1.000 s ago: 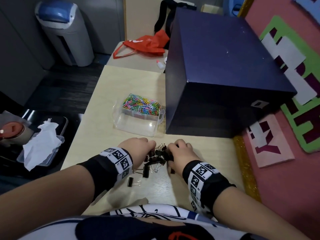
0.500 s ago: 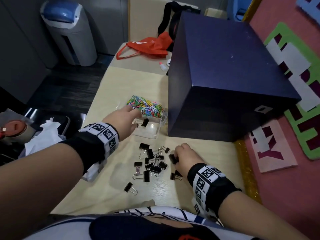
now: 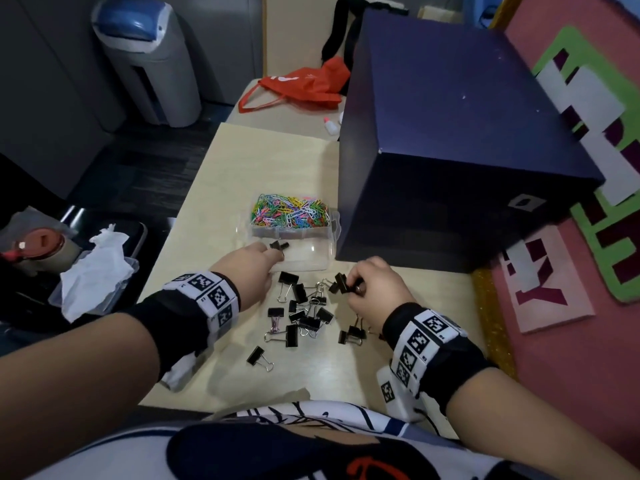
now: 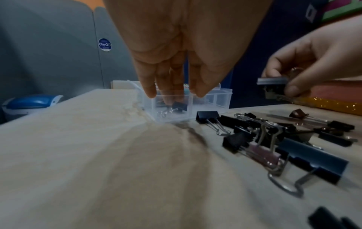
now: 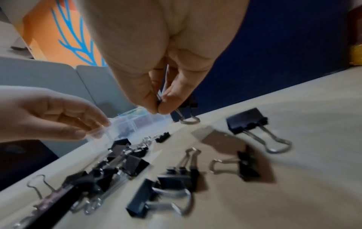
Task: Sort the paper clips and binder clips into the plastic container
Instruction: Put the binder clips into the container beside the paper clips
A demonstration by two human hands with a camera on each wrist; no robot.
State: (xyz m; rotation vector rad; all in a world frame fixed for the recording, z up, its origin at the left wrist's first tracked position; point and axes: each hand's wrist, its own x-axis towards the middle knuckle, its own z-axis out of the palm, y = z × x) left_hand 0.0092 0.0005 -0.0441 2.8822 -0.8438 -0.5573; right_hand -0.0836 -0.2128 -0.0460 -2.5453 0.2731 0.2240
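The left hand (image 3: 250, 268) reaches over the near left corner of the clear plastic container (image 3: 313, 251), its fingers (image 4: 150, 86) straight and pointing down into the front compartment, loose and holding nothing. 1 black binder clip (image 3: 278, 245) lies inside that compartment, just under the fingertips. The rear compartment is filled with coloured paper clips (image 3: 290, 210). The right hand (image 3: 375, 287) hovers just above the pale worktop (image 3: 221, 188), thumb and forefinger pinching a black binder clip (image 3: 341, 283) by its wire handle, the clip lifted off the surface. Between the 2 hands a loose heap of binder clips (image 3: 304, 315) lies scattered on the worktop, just in front of the container. A large dark blue box (image 3: 460, 133) stands right beside the container on its right side
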